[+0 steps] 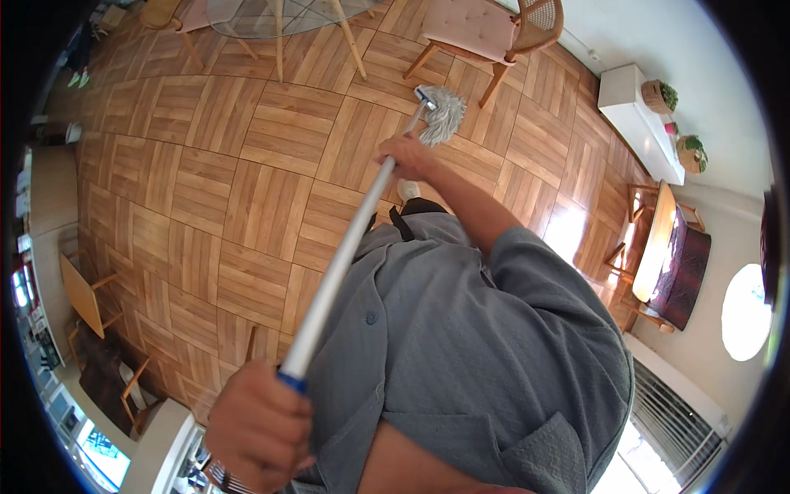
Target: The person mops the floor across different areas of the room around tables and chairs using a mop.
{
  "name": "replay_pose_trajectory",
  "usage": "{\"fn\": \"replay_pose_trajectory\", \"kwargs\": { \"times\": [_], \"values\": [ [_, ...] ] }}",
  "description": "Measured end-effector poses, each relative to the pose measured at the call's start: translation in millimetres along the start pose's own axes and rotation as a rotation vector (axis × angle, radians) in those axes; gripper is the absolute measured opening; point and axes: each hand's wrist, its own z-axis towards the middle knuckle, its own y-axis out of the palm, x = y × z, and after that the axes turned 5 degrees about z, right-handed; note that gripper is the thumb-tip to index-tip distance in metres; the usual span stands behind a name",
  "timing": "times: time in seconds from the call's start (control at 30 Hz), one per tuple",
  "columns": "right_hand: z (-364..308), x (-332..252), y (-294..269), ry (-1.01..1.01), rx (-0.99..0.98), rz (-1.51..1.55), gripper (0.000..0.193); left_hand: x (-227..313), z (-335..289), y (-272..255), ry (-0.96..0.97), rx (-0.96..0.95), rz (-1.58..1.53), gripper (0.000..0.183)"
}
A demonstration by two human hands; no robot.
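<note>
Head view: my left hand [258, 430] and right hand [406, 156] curl fingers round the mop [349, 249]; any print is illegible.

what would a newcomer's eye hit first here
The mop first: its pale pole slants up from the left hand at lower left, past the right hand, to a shaggy grey head near top centre. Next, a pink chair beside it and patterned wooden floor underneath.

We see a wooden floor [206, 189] in a basket-weave pattern, with glare [568, 229] shining at right. Ahead of us stand a glass-topped table [309, 10] and a pink-cushioned chair [467, 31]; a white cabinet [632, 111] and two potted plants [693, 155] line the pale wall [708, 58].
</note>
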Motion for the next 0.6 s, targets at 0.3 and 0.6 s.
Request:
{"fn": "replay_pose_trajectory", "kwargs": {
  "times": [0.3, 0.6],
  "values": [
    [14.0, 153.1, -64.2, 0.345, -0.068, -0.210, 0.015, -115.4, -9.6, 24.5, -0.452, 0.169, 0.235, 0.021],
    [21.9, 163.4, -51.9, 0.435, -0.070, -0.159, 0.021, -105.6, -31.1, 42.0, -0.685, 0.416, 0.337, 0.026]
  ]
}}
